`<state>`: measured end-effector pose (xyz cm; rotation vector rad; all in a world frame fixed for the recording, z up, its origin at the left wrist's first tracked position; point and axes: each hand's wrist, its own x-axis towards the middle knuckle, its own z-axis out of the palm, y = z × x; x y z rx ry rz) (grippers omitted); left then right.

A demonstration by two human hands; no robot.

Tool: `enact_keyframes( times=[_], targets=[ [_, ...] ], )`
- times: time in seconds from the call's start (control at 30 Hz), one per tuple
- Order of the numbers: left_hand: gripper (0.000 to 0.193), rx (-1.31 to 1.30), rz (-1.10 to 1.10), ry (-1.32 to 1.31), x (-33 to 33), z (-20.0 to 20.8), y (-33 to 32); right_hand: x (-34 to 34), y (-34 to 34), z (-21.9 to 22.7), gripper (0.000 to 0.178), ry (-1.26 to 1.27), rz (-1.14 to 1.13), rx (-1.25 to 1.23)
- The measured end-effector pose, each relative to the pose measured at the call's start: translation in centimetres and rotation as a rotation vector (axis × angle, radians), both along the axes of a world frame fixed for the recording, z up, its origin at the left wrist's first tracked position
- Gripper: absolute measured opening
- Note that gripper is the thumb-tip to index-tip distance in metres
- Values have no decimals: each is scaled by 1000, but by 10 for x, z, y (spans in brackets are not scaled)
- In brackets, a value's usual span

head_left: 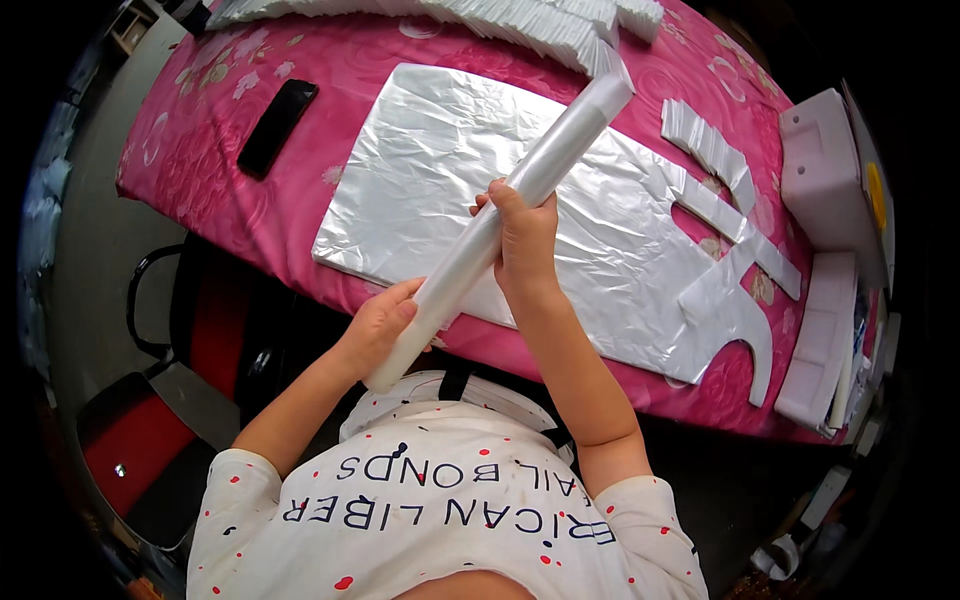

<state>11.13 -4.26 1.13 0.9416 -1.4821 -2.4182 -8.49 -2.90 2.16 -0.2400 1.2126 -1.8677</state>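
Observation:
A long, pale roll of plastic bags [565,145] slants across my front, its far end over the table and its near end by my waist. My left hand [380,322] is wrapped round its lower part. Higher up, my right hand [525,232] grips it with the thumb on top. Beneath the roll lies a flat stack of silvery-white plastic vest bags [420,130], slightly wrinkled, with its handle cut-outs to the right. A folded white strip [725,215] lies across the handles.
The table has a pink flowered cloth [220,170]. A black phone [278,128] lies at left. Folded white bundles [530,30] line the far edge; a smaller bundle [710,150] is at right. White boxes [825,180] stand at the right edge. A red-and-black chair [140,440] is lower left.

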Motion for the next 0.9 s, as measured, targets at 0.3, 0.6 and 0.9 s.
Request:
enact_keyframes(
  times=[0.3, 0.6, 0.9],
  targets=[
    [104, -61, -51, -58, -31, 21, 18, -8, 19, 4, 62, -41, 62, -111],
    [73, -65, -82, -99, -35, 6, 12, 5, 25, -22, 55, 7, 8, -42],
    [28, 129, -292, -357, -7, -7, 5, -71, 32, -43, 46, -52, -41, 79]
  ],
)
